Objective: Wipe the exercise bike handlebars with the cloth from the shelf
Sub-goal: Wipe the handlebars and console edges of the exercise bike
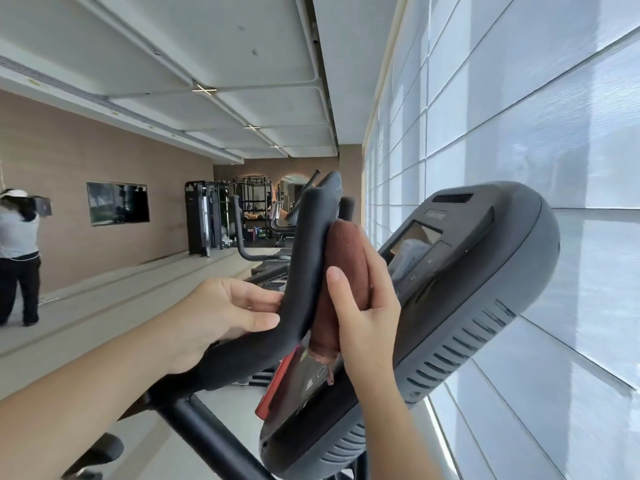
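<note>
Gym interior, view tilted. A pale floor [104, 306] is being bounded on one side by a wood-toned wall [69, 157] carrying a dark wall screen [117, 203], and on the other by windows being covered with white blinds [519, 116]. The panelled ceiling [207, 46] is being lit by cross-shaped lamps. Weight machines [204, 220] and a standing person [19, 251] are being shown at the rear.

The black foam handlebar [308, 258] is being gripped by the left hand [214, 317]. The brown cloth [348, 251] is being clutched in the right hand [367, 317] and pressed against the handlebar's upright section, beside the grey console [485, 271]. The markings on the console and on its red-edged lower panel [277, 386] are being rendered too small to read.
</note>
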